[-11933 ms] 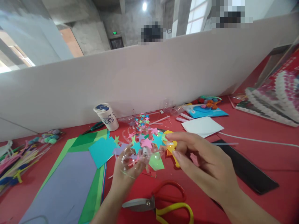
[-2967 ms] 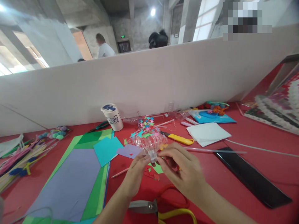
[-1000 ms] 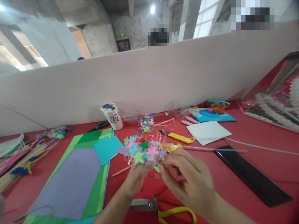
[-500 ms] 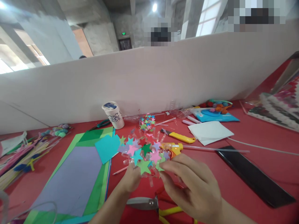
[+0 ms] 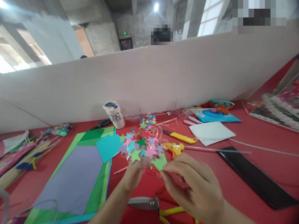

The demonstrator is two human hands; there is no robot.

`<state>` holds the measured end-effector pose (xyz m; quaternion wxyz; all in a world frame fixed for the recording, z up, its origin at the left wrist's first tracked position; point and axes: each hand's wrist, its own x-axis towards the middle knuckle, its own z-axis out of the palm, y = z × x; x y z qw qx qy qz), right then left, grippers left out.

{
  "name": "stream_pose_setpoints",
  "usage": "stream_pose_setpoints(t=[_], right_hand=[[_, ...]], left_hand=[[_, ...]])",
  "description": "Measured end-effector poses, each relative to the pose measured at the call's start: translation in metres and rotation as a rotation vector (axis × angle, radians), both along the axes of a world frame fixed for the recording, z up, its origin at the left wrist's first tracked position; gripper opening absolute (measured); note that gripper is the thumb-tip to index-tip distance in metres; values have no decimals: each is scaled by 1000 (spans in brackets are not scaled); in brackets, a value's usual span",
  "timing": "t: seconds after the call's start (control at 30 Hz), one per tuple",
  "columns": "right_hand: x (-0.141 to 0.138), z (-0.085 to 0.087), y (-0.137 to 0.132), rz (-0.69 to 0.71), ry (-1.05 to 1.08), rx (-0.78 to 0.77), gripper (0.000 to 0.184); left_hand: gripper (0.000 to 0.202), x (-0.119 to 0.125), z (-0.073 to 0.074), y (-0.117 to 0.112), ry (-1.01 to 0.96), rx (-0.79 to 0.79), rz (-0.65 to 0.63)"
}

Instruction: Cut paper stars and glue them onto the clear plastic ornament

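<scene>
My left hand (image 5: pixel 135 174) is closed around the underside of a star-covered craft piece (image 5: pixel 140 143), a cluster of coloured paper stars with clear plastic loops or strips. Its fingers are partly hidden by the cluster. Thumb and fingertips of my right hand (image 5: pixel 193 183) pinch the lower edge of a light green paper piece (image 5: pixel 160 161), probably a star, at the cluster's right side; I cannot tell if it is attached. Below the hands lie scissors (image 5: pixel 143 203) with yellow and red handles. A yellow hot glue gun (image 5: pixel 175 148) rests just beyond my right hand.
Coloured paper sheets (image 5: pixel 72 177) lie at left, with pipe cleaners (image 5: pixel 23 155) farther left. A white cup (image 5: pixel 114 115) stands by the white partition (image 5: pixel 149 81). A yellow utility knife (image 5: pixel 183 137), white paper (image 5: pixel 211 133) and a long black object (image 5: pixel 257 177) lie at right.
The star cluster has tilted and shifted slightly left in my left hand. The light green piece at my right fingertips now shows more of its face.
</scene>
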<state>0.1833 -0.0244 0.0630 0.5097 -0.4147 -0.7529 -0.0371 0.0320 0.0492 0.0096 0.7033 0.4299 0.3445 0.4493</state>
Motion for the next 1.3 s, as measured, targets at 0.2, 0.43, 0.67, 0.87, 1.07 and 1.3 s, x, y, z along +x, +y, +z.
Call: stream_pose_setpoints(t=[0.2,0.43,0.67,0.87,1.07,1.3], right_hand=[[-2,-3,5,1,-2,-70,15],[-2,-4,4,10,-41,-69,21],[-4,-4,7,-109,-24,-84,19],[-5,-5,8,-136,24,-166,17],[-3,-12,16,-171,17,-176,20],[-2,-6,20,-141,88,-204,14]], left_hand=[[15,17,16,-14,-275,-165,-68],[7,22,15,-19,-320,-217,-117],[13,25,11,-18,-290,-158,-127],[18,22,-6,-11,-167,-130,2],[17,22,-10,-8,-73,3,-30],[15,28,-7,-11,-125,9,22]])
